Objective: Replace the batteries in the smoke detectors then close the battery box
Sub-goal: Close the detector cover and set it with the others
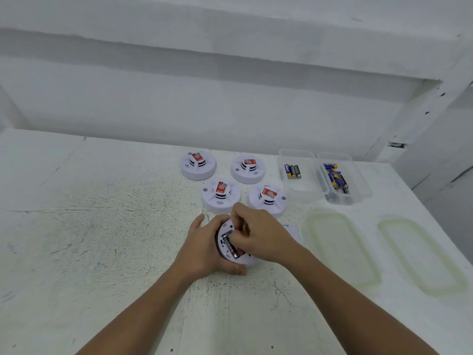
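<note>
The table [102, 226] is serving as the work surface, with the stock grouped toward its far right so that neither hand is reaching far. The left lid [341, 242] and right lid [422, 254] are lying flat on the near side of their boxes, apart from them, so the closing step is not yet done. The left box [302, 194] and right box [359, 183] are standing side by side, open for access. The left is holding a few black cells [292, 171] and the right a heap of blue cells [336, 178], probably keeping spent and fresh stock apart, though which is which cannot be told. Four detectors [220, 197] are waiting dome-up in two rows just left of the boxes, and whether they are already serviced cannot be told. The left hand [204, 249] is wrapping its fingers round the rim of a fifth unit, the open detector [225, 253], near the table's middle, tilting its underside toward the viewer so that the bay is showing. The right hand [256, 234], fingers curled, is pinching the battery [231, 245] lying in that bay; whether it is being seated or drawn out cannot be told. A white piece [291, 231] is showing just behind the right hand, possibly the detached base, but it is mostly hidden.
</note>
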Demonstrator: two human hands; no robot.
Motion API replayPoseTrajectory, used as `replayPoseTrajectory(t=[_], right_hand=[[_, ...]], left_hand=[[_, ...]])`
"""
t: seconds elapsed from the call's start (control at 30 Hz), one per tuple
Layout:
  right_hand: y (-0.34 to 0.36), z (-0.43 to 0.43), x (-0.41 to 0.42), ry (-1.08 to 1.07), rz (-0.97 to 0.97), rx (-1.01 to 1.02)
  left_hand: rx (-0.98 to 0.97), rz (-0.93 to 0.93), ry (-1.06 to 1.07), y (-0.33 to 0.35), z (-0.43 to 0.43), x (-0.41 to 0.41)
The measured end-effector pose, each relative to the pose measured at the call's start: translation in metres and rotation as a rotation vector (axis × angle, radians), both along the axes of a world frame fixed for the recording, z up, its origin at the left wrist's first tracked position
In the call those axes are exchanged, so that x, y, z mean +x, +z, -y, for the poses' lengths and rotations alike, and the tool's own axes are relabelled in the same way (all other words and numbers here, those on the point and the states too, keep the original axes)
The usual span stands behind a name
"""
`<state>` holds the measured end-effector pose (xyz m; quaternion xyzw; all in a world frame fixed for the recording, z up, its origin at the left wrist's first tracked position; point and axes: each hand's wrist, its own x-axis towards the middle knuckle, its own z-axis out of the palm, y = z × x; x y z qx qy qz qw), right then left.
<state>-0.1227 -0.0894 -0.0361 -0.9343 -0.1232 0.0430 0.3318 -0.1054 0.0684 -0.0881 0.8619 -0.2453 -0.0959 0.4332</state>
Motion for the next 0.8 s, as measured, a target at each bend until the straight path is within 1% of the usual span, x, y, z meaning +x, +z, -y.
replayPoseTrajectory(t=[0.07,0.13,0.17,0.23,0.3,0.37,0.47,0.53,0.6,0.7,0.8], right_hand=[[0.007,0.009,0.004,-0.107,-0.129,0.175],[0.016,0.023,0.015,-0.196,-0.210,0.303],[0.022,0.032,0.023,-0.240,-0.214,0.352],[0.033,0.053,0.040,-0.335,-0.158,0.431],[0.041,0.076,0.057,-0.451,-0.065,0.432],[0.044,0.099,0.076,-0.563,0.045,0.297],[0.044,0.122,0.102,-0.632,0.161,-0.078],[0.039,0.129,0.114,-0.605,0.140,-0.312],[0.033,0.129,0.121,-0.578,0.092,-0.484],[0.020,0.127,0.127,-0.535,0.070,-0.632],[0.011,0.124,0.128,-0.524,0.073,-0.683]], left_hand=[[-0.008,-0.010,0.005,0.005,0.000,-0.001],[0.006,0.000,-0.003,0.007,0.000,-0.002],[0.017,0.007,-0.003,0.007,0.000,-0.002],[0.044,0.014,0.000,0.005,-0.001,-0.002],[0.054,0.011,-0.001,0.002,-0.001,-0.001],[0.062,0.007,-0.008,0.004,-0.001,-0.001],[0.065,-0.002,-0.001,0.005,-0.001,0.000],[0.068,-0.001,-0.003,0.006,0.000,0.000],[0.064,-0.004,-0.002,0.006,0.000,0.000],[0.053,-0.008,-0.003,0.005,0.000,0.001],[0.053,-0.007,-0.004,0.004,0.000,0.001]])
